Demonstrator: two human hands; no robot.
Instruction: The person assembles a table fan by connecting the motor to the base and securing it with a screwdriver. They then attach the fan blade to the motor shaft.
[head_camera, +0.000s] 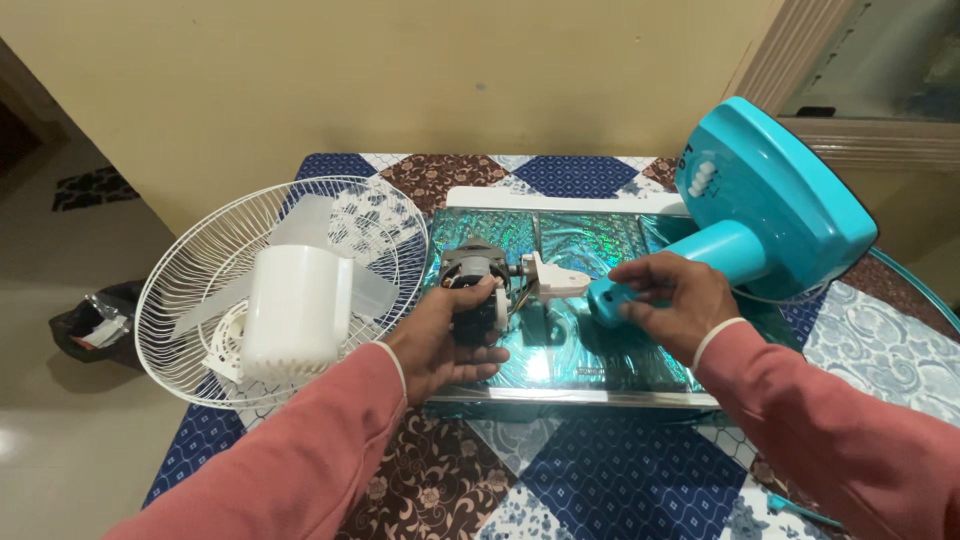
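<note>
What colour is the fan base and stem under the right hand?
Turquoise blue fan base, shown clearly in the head view; the right hand holds its stem.

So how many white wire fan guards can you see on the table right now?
1. A white wire guard lies at the table's left edge, with a white motor cover and translucent blade resting in it. A second guard may be hidden; a teal rim shows at right.

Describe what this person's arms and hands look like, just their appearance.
Both arms wear long salmon-pink sleeves reaching the wrists, each with a thin white cuff edge showing. The left hand and right hand are bare: no gloves, and no rings or watch can be seen.
</note>
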